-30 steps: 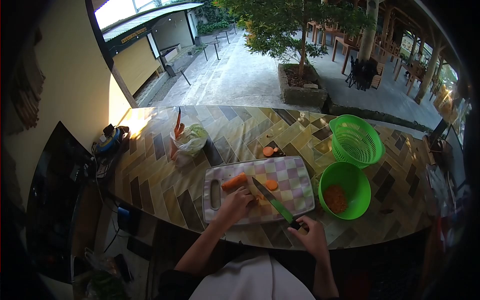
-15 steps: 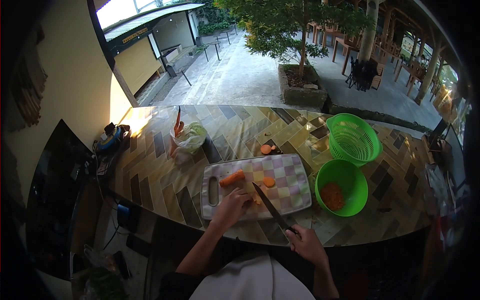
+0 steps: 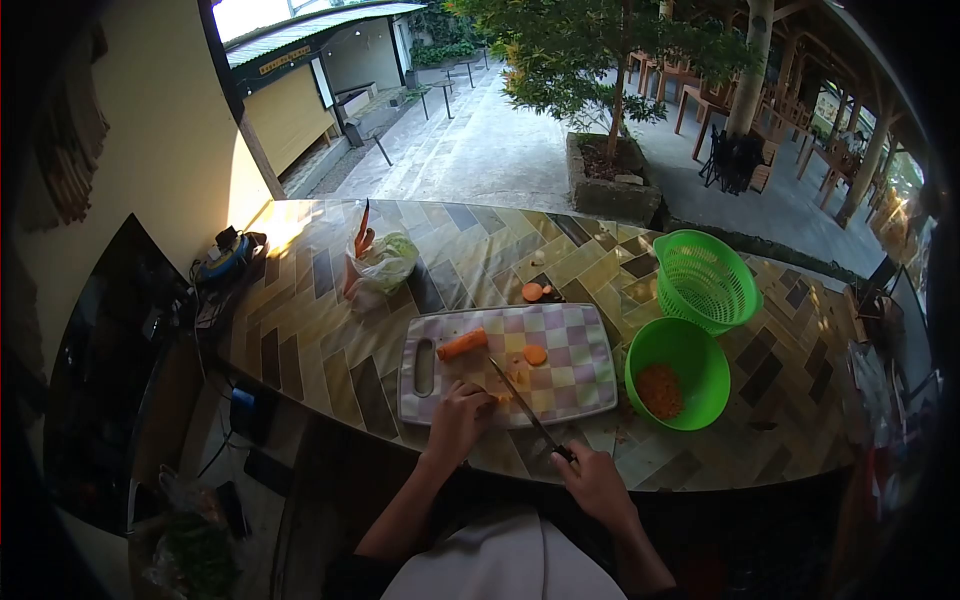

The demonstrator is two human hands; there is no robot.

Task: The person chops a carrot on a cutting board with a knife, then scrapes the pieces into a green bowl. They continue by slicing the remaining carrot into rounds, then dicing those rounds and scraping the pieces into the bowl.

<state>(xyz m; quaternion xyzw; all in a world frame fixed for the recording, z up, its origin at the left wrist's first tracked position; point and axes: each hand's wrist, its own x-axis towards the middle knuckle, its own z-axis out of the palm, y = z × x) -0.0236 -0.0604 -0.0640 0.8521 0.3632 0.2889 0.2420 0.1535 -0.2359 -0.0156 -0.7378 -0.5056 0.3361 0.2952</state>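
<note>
My left hand (image 3: 459,417) rests on the checkered cutting board (image 3: 580,375), pinning a small carrot piece (image 3: 503,397) at its near edge. In my right hand (image 3: 594,483) is a knife (image 3: 520,398), gripped by the handle at the counter's front edge, its blade slanting up-left to that piece. A larger carrot chunk (image 3: 462,345) lies at the board's far left. One round slice (image 3: 535,354) sits mid-board.
A green bowl (image 3: 690,345) with orange carrot bits stands right of the board, a green colander (image 3: 706,278) behind it. More carrot ends (image 3: 533,291) lie beyond the board. A plastic bag (image 3: 378,266) with carrots sits far left. Cables and a device (image 3: 220,262) crowd the counter's left end.
My right hand drew back toward me with the knife, the blade now steeper and nearer my left hand. The view shifted slightly.
</note>
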